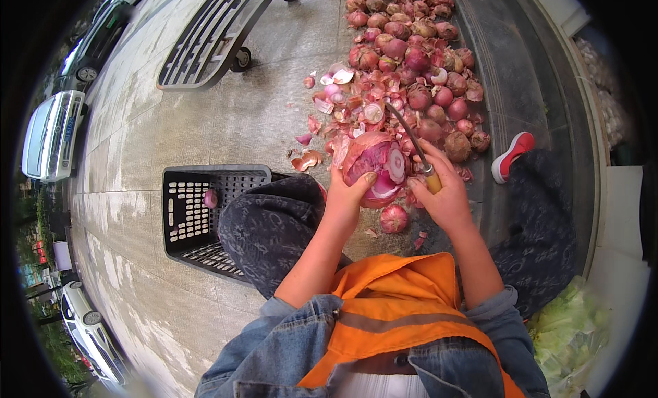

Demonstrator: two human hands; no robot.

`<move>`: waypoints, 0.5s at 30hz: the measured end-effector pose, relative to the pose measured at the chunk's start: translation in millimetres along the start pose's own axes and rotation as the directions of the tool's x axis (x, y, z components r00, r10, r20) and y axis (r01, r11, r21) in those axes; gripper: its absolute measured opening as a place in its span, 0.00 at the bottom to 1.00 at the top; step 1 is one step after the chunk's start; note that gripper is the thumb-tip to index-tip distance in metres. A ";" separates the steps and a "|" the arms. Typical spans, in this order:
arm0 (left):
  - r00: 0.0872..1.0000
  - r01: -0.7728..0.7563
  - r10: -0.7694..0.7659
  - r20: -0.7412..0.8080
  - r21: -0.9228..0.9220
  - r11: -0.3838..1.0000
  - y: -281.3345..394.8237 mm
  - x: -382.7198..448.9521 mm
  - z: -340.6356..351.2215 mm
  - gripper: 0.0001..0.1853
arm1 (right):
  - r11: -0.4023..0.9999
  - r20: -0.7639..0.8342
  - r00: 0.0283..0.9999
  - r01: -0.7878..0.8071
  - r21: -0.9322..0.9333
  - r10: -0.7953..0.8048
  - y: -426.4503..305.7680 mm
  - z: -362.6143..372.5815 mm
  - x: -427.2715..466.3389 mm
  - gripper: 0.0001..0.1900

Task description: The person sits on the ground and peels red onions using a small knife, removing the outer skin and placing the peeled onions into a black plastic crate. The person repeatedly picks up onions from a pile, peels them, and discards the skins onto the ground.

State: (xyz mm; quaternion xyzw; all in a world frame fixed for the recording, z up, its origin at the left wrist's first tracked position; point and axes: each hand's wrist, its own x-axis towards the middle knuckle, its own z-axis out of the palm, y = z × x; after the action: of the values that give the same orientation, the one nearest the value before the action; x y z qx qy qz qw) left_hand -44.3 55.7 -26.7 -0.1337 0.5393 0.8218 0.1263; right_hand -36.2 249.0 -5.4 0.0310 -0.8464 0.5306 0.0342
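My left hand (347,190) grips a large red onion (378,167), its thumb pressed on the near side. The onion's skin is partly peeled, and a pale cut end faces right. In my right hand (444,190) is a knife with a yellow handle (433,181) and a thin curved blade (406,128) pointing up and away. The fingertips of that hand are close to the onion's right side; whether they touch it I cannot tell. A smaller red onion (394,218) lies on the ground just below my hands. Loose onion skins (360,107) are scattered beyond them.
A heap of red onions (406,43) stretches away beside a dark stone step (509,89). Left of my knee stands a black plastic crate (177,223) with an onion (210,198) inside. A wheeled cart (205,38) stands farther off. Leafy greens (570,331) lie at lower right.
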 end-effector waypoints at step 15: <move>0.972 0.051 -0.020 0.234 -0.124 0.991 20.6 -11.9 3.1 0.38 | 0.553 0.413 0.851 0.525 -0.647 -0.325 -39.5 -91.0 -7.4 0.18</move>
State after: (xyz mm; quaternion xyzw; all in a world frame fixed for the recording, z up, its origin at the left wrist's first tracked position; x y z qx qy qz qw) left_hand -40.7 49.9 -3.7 -0.0542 0.4642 0.8625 0.1943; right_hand -23.0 313.9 68.9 0.2848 -0.9502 0.1076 0.0670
